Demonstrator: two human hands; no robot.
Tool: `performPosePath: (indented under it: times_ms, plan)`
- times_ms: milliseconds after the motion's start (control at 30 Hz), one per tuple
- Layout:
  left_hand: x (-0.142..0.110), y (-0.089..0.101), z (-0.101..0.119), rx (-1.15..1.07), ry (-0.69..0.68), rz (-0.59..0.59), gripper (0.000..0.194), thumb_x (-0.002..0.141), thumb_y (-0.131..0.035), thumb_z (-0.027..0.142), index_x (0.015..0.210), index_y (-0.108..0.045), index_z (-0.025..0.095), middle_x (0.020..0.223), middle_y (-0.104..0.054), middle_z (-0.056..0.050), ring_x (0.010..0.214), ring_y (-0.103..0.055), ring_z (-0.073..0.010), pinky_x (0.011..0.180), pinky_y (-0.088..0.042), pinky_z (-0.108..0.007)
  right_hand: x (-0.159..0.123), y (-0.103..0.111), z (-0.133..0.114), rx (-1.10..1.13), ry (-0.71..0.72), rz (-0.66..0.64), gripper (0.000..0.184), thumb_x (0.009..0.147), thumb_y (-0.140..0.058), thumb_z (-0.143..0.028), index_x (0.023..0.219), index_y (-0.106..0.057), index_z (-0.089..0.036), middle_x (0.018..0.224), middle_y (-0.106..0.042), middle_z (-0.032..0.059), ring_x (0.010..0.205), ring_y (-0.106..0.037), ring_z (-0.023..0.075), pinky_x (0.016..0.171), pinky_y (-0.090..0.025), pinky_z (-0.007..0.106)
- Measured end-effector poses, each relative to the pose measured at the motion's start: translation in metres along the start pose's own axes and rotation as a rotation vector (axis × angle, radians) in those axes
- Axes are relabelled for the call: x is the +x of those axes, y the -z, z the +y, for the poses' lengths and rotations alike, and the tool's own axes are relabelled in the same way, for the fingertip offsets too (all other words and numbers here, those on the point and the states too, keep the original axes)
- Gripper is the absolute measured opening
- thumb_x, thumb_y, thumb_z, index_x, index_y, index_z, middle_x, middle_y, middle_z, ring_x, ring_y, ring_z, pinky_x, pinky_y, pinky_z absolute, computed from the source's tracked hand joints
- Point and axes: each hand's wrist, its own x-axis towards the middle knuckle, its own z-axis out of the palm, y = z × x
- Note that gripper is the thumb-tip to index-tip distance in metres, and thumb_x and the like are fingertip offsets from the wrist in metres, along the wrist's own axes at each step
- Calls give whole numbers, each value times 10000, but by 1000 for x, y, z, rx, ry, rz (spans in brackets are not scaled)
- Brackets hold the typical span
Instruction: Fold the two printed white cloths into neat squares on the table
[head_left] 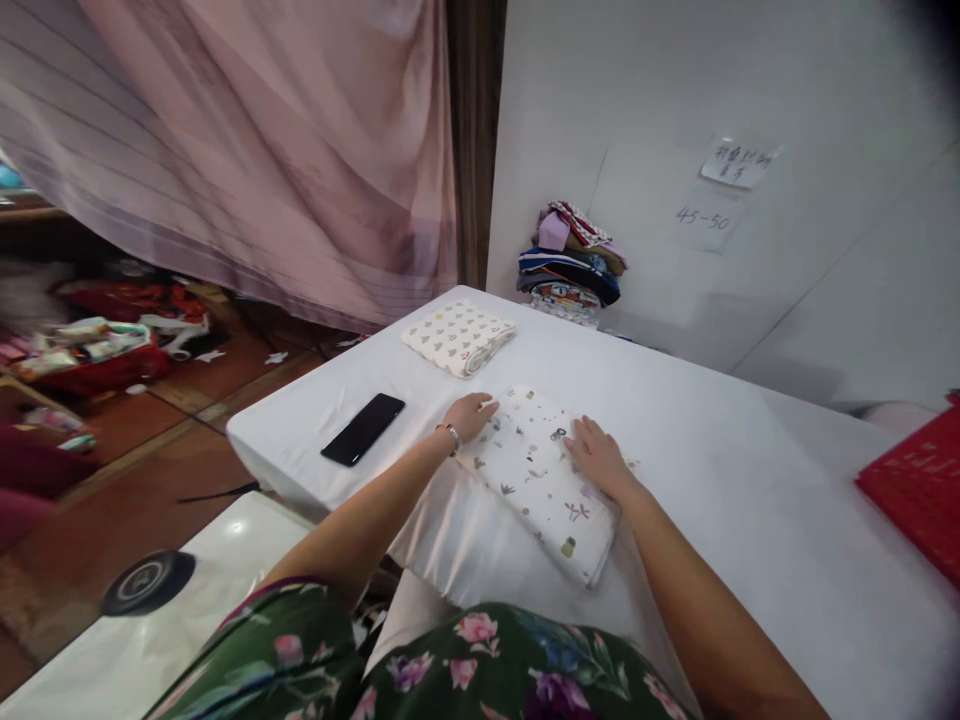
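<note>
A white cloth with small plant and animal prints (536, 480) lies folded into a long flat bundle at the table's near edge. My left hand (471, 415) rests at its far left corner, wrist in a bracelet, fingers stretched out over the edge. On the right side of the cloth my right hand (600, 455) lies flat with fingers extended. Neither hand grips anything that I can see. Beyond the left hand sits a second folded cloth (454, 335), cream with a grey repeated print. A black phone (364, 428) lies to the left of my left hand.
The white-covered table (720, 470) stretches to the right, where a red item (919, 480) lies. Stacked clothes (571, 260) stand behind it by the wall. A pink curtain (337, 150) hangs at back left. A white surface with a dark round object (148, 582) is at lower left.
</note>
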Motion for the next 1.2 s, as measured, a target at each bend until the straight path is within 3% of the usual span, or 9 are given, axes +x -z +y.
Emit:
performPosePath:
  times_ms: [100,233,367,500,700,867,1000,1200]
  plan:
    - [-32,0,-22,16,75,33,443,843,-419,488,1141,-587,206,1106,-644,-65,988,-595,-213,848,-447,-295,-3,13,22,60,-67,71,520,879,-372,-459,1306,-474,-179,1382,-431,116,1275,-378,255,1010,-316,410]
    - [-55,-5,-32,39,145,74,457,842,-405,503,1153,-572,214,1162,-615,-66,1046,-565,-220,881,-421,-301,-10,22,50,155,-183,-46,487,856,-388,-486,1190,-583,-190,1164,-623,89,1059,-567,238,872,-421,328]
    - [-50,-5,-24,101,173,48,538,833,-349,567,1130,-583,184,1172,-599,-109,1088,-536,-264,889,-411,-347,-9,24,57,88,-155,-57,488,825,-424,-501,1118,-628,-168,1147,-623,111,1034,-572,252,834,-422,315]
    - [-37,0,-16,160,194,-32,552,812,-329,602,1030,-626,191,1138,-613,-126,1055,-557,-284,841,-428,-356,0,28,54,56,-185,-164,515,787,-452,-549,1040,-646,-145,1067,-646,133,951,-596,262,754,-425,314]
    - [-28,5,-16,176,239,-93,465,738,-455,578,937,-631,197,1017,-660,-114,927,-612,-278,721,-457,-329,6,39,55,188,-210,-277,415,756,-496,-550,815,-621,-159,859,-669,94,774,-608,217,636,-412,289]
    - [-23,8,-15,160,225,-95,426,748,-464,550,902,-620,184,996,-661,-97,895,-615,-243,690,-452,-294,3,46,60,417,-278,-277,397,724,-556,-551,829,-600,-171,870,-670,79,779,-605,196,631,-429,269]
    - [4,27,-2,141,162,-110,438,716,-524,574,877,-620,178,934,-667,-66,839,-616,-215,662,-444,-269,-6,53,62,668,-343,-260,428,695,-622,-530,924,-596,-169,861,-673,69,750,-614,183,629,-445,262]
    - [93,68,47,58,60,20,483,619,-677,524,957,-624,183,971,-653,-46,867,-599,-210,708,-437,-255,-16,56,46,1083,-440,-34,516,687,-670,-475,1113,-545,-212,903,-681,51,724,-624,166,569,-454,232]
